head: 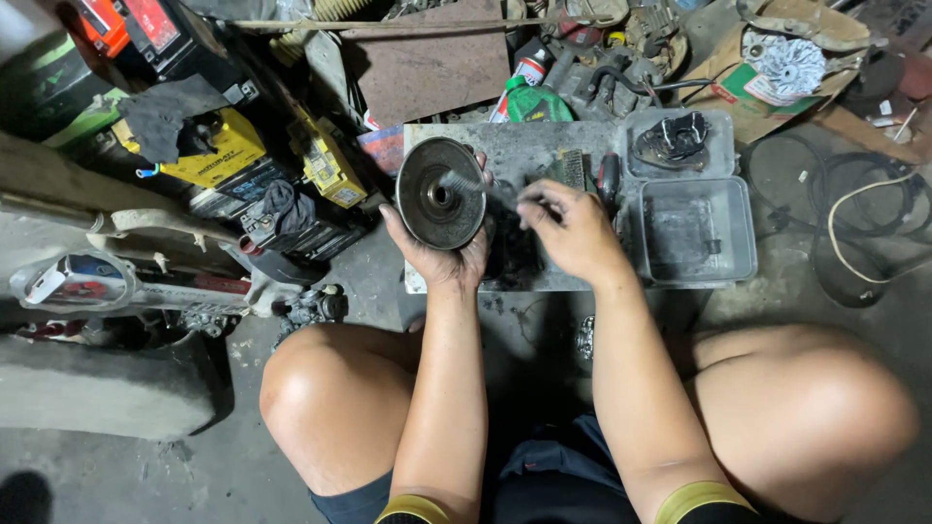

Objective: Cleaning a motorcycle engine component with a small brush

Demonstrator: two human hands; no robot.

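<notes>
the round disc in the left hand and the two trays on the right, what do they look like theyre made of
Disc: looks like metal, dull grey with a greasy sheen and a machined hub. Trays: probably plastic, translucent grey, moulded with rounded corners, grimy inside. Neither is certain from the look alone.

Yellow boxy batteries [218, 155] with dark labels stand upper left; a green bottle [537, 103] and red-white spray can [530, 68] stand top centre.
</notes>
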